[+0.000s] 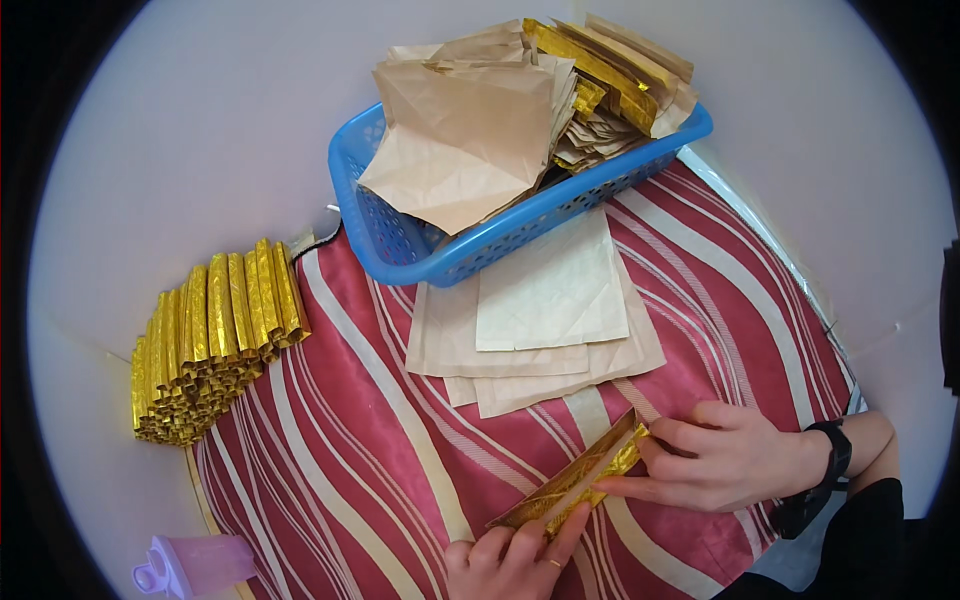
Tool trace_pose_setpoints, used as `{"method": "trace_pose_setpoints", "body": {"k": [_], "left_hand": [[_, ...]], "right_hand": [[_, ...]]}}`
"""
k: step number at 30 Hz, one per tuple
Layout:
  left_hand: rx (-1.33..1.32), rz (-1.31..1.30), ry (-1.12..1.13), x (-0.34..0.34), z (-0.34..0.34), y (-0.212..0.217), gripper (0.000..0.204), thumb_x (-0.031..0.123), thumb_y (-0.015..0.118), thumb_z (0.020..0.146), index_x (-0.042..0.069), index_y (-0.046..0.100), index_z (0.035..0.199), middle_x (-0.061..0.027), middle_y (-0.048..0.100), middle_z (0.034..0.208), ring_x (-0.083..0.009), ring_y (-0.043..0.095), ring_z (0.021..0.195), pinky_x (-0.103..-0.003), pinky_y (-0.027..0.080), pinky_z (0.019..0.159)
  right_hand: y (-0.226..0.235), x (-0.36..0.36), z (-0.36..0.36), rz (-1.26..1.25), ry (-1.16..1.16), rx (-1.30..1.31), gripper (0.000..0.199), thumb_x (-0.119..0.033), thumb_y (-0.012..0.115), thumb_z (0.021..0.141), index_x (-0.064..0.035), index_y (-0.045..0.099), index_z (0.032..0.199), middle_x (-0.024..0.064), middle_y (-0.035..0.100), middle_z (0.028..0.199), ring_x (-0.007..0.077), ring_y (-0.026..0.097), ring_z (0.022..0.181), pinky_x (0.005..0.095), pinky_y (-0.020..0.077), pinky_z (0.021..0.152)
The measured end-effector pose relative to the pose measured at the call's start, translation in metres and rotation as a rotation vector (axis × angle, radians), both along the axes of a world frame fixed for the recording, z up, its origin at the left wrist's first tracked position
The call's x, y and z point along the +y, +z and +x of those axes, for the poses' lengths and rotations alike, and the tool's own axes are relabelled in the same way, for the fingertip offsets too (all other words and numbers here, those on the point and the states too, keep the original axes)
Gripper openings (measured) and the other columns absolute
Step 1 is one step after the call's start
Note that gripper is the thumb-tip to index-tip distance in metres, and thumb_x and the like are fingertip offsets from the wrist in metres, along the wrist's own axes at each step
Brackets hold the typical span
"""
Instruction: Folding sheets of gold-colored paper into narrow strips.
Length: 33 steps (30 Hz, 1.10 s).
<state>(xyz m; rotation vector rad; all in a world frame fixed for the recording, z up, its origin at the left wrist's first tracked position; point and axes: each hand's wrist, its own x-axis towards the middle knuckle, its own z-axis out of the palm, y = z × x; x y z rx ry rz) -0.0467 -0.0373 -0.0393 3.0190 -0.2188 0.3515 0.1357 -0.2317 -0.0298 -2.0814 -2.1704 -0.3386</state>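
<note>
A narrow folded strip of gold foil paper (560, 496) lies slanted on the striped cloth in front of me, a pale band showing along its middle. At its lower left end, the fingers of my left hand (505, 562) press on the near edge. My right hand (725, 458) grips the upper right end, its thumb along the near fold and its fingers curled over the tip. Just beyond the strip rests a loose stack of flat sheets, cream (552, 300) on top and tan (570, 387) underneath.
A blue perforated basket (560, 212) full of tan paper (460, 135) and gold-foil pieces (610, 72) stands at the back. Many gold foil tubes (215, 340) are piled at left. A lilac bottle (200, 565) is at lower left. Pink striped cloth (370, 440) covers the table; pale walls surround it.
</note>
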Motion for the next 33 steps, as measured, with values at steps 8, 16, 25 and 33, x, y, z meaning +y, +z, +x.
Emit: {"method": "trace_pose_setpoints", "body": {"k": [8,16,25,33], "left_hand": [[0.022,0.199,0.017,0.001,-0.021,0.004,0.049,0.015,0.060,0.076,0.019,0.063,0.124,-0.0010,0.052,0.109,-0.0169,0.044,0.096,-0.034,0.028,0.076],[0.055,0.524,-0.045,0.004,-0.044,0.002,0.045,0.010,0.054,0.082,0.017,0.064,0.125,-0.0014,0.055,0.126,-0.0145,0.048,0.092,-0.033,0.030,0.079],[-0.015,0.715,-0.125,0.011,-0.059,0.000,0.039,0.010,0.050,0.088,0.020,0.068,0.121,-0.0005,0.056,0.123,-0.0185,0.049,0.110,-0.039,0.029,0.102],[-0.114,0.383,0.020,0.007,-0.058,-0.004,0.042,0.009,0.058,0.077,0.018,0.069,0.117,-0.0019,0.055,0.120,-0.0207,0.044,0.115,-0.042,0.024,0.102]], "right_hand": [[-0.003,-0.001,-0.007,-0.007,-0.120,0.001,0.049,-0.018,0.055,0.082,-0.0189,0.059,0.131,-0.0038,0.050,0.086,0.0097,0.053,0.091,0.0211,0.0327,0.071],[-0.008,0.000,-0.007,0.036,-0.155,0.072,0.043,-0.018,0.059,0.081,-0.0210,0.065,0.123,-0.0055,0.049,0.082,0.0077,0.053,0.087,0.0210,0.0327,0.071],[-0.006,0.000,-0.004,0.046,-0.142,0.115,0.040,-0.017,0.061,0.081,-0.0209,0.067,0.120,-0.0059,0.050,0.083,0.0086,0.052,0.086,0.0211,0.0332,0.071],[-0.003,-0.014,-0.003,-0.045,-0.133,0.061,0.039,-0.015,0.060,0.081,-0.0102,0.066,0.119,0.0023,0.059,0.107,0.0135,0.056,0.106,0.0261,0.0427,0.081]]}}
